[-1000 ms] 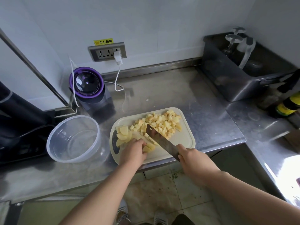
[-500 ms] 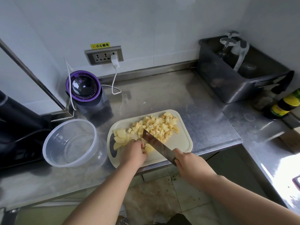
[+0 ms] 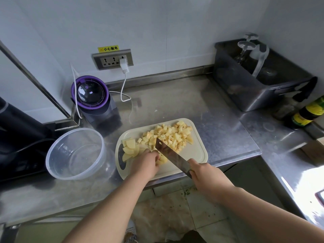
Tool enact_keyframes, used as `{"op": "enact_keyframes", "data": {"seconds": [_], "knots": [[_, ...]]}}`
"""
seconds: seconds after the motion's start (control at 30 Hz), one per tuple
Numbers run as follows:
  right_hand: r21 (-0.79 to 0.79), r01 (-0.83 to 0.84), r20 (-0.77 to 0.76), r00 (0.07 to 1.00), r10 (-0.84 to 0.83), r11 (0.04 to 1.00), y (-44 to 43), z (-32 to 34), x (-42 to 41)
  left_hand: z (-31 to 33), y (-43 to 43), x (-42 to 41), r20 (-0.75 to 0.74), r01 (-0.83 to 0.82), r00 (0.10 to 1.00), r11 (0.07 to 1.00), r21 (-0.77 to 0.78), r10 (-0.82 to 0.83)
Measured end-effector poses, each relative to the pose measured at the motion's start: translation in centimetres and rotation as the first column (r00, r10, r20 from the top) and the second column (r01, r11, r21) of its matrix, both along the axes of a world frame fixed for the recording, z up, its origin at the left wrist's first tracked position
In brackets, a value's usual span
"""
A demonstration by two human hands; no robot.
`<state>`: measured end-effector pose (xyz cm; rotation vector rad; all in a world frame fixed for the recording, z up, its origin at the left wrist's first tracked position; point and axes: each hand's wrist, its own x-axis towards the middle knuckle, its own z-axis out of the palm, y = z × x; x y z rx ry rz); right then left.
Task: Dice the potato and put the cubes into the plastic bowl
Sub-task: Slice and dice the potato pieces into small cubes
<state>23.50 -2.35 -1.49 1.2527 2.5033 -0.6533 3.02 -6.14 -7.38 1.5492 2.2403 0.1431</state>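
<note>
While left hand (image 3: 146,163) pins potato pieces (image 3: 162,159), right hand (image 3: 206,179) grips knife (image 3: 171,156).

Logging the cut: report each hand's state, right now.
Left hand: curled over the potato piece, holding it.
Right hand: grips the knife.

A: Hidden inside the right hand (image 3: 206,176): the knife (image 3: 172,157) handle.
B: Mostly covered by the left hand (image 3: 146,163): the potato piece (image 3: 161,161) beside the blade.
A: Cut off at the left edge: black appliance (image 3: 15,137).
B: Too murky to tell: contents of the dark tub (image 3: 254,92).
</note>
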Motion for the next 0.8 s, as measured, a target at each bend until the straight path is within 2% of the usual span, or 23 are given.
{"op": "enact_keyframes", "data": {"seconds": [0.3,0.5,0.8], "knots": [[-0.01,0.005,0.008,1.0,-0.005,1.0,0.2,0.0,-0.1,-0.2,0.1,0.1,-0.053,0.034,0.998,0.999,0.021,-0.033],[-0.008,-0.004,0.001,1.0,0.004,1.0,0.0,0.2,-0.2,-0.5,-1.0,-0.6,0.116,-0.119,0.987,0.993,0.029,0.114],[0.038,-0.1,0.069,0.993,0.097,0.994,-0.7,-1.0,-1.1,-1.0,-2.2,-0.2,0.093,-0.223,0.972,0.97,0.095,0.214]]}}
